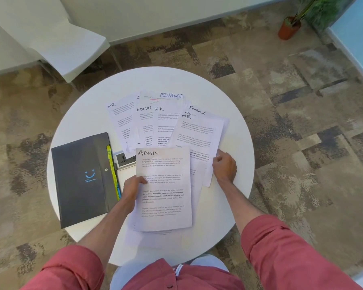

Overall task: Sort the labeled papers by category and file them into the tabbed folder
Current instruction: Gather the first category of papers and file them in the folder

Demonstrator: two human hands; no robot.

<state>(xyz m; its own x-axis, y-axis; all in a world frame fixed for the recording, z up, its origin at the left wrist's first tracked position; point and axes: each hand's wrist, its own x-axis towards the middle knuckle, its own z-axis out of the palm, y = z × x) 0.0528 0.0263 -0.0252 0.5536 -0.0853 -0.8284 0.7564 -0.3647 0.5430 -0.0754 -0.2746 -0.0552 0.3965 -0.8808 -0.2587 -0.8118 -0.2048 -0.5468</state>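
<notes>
Three HR, three ADMIN, two FINANCE, one folder.

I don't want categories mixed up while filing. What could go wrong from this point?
1. The right hand seems to grip the edge of an overlapping pile whose visible labels read HR, ADMIN and FINANCE. If lifted together, the categories may get mixed.
2. The grey tabbed folder lies closed while the left hand holds the ADMIN sheet. Opening it may mean putting that sheet back among unsorted papers.
</notes>
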